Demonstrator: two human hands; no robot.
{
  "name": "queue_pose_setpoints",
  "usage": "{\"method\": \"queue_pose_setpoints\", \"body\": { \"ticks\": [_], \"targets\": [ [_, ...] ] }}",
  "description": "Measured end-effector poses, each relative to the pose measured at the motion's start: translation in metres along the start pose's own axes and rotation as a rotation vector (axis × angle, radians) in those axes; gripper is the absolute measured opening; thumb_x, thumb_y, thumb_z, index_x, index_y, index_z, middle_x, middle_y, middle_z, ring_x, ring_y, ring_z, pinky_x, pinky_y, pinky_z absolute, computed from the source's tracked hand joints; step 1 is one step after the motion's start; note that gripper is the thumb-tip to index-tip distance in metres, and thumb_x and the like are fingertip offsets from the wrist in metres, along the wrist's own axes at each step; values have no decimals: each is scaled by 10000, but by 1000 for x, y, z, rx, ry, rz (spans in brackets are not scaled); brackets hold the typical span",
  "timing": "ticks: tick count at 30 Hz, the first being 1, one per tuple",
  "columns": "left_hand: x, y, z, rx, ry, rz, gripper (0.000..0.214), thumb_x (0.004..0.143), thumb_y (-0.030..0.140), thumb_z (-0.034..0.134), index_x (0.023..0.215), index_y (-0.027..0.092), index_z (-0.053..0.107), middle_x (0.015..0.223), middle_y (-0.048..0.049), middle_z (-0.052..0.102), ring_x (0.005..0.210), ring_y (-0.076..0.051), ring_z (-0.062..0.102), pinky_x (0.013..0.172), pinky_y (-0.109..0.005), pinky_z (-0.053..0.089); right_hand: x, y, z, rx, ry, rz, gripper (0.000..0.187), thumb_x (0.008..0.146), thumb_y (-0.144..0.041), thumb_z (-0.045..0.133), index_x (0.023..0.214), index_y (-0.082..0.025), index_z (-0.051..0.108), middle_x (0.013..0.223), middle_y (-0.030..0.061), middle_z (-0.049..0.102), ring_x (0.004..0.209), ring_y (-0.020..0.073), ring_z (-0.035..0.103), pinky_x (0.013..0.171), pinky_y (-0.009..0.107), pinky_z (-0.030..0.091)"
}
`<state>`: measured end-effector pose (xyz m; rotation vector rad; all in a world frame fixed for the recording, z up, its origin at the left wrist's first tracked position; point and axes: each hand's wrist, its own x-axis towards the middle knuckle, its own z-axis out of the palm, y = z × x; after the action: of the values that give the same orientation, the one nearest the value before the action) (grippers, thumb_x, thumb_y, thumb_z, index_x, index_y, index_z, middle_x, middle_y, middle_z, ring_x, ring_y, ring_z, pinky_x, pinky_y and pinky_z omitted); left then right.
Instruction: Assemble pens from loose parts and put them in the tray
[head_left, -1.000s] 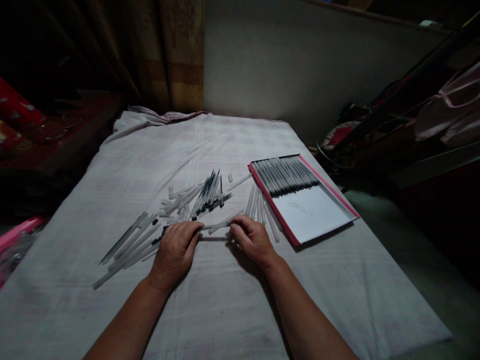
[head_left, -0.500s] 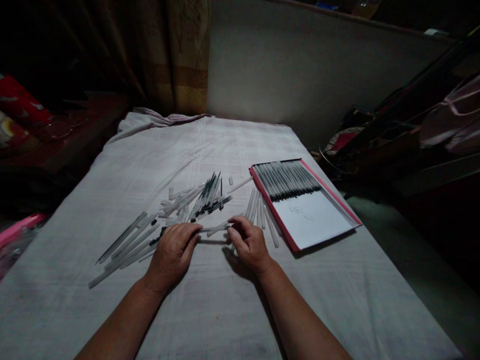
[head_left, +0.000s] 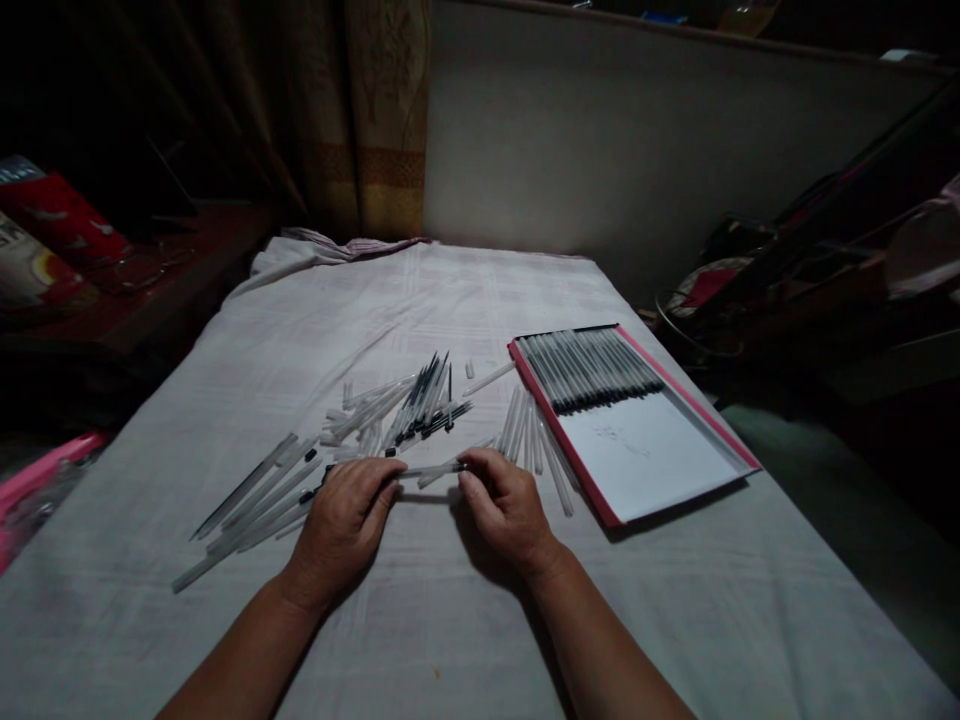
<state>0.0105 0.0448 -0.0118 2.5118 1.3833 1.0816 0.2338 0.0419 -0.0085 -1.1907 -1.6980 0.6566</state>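
Note:
Between my two hands lies a thin, clear pen (head_left: 433,470), held roughly level just above the cloth. My left hand (head_left: 346,520) is closed, pinching one end of it between thumb and fingers. At the other end, my right hand (head_left: 511,505) has its thumb and forefinger closed round the dark tip. Beyond my hands is a pile of dark ink refills (head_left: 426,395) with clear pen barrels (head_left: 371,408) beside it. More pens and barrels (head_left: 262,495) lie left of my left hand. Several clear barrels (head_left: 523,428) fan out past my right hand.
A shallow box with a red edge (head_left: 562,445) stands at the right, a row of dark-tipped pens (head_left: 589,368) in its far half. A white checked cloth (head_left: 420,620) covers the table. A pink tray or bag (head_left: 52,470) is at the left edge.
My right fingertips have closed in on the pen's end, where a small gap showed before. The view has shifted slightly; the piles and the box look the same.

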Motion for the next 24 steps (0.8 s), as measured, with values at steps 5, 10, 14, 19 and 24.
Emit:
{"method": "queue_pose_setpoints", "body": {
  "ticks": [5,10,14,19,24],
  "targets": [
    [1,0,-1,-5,-14,-7,169,951,217,520,1091,225,612,963,-54,739,881,-209,691,811,-350,521,2,-1,1,-23,3,16,166,923,-260,518,843,-204,653,711,29,684,647,153,645,615,246,489],
    [3,2,-3,5,-2,5,161,956,207,516,1089,216,606,951,-57,738,871,-204,688,801,-342,522,0,0,-1,3,-27,26,162,925,-269,506,942,-203,653,739,29,688,654,156,650,628,254,492],
    [3,4,-3,18,-6,13,153,962,211,514,1087,208,603,950,-62,735,871,-203,684,796,-337,521,0,0,0,4,-8,29,147,914,-246,521,929,-203,661,781,38,706,700,157,664,661,246,495],
    [2,2,-2,5,8,17,168,948,195,532,1095,212,610,961,-59,738,877,-200,687,801,-335,522,1,1,1,-17,-3,55,184,926,-260,527,822,-196,664,681,21,668,626,146,627,608,241,465],
    [3,3,-3,-14,9,17,169,939,196,551,1092,216,616,954,-54,743,873,-197,690,808,-334,521,1,2,3,40,-18,111,178,923,-296,533,893,-199,679,687,15,668,621,147,628,601,244,471]
  ]
}}
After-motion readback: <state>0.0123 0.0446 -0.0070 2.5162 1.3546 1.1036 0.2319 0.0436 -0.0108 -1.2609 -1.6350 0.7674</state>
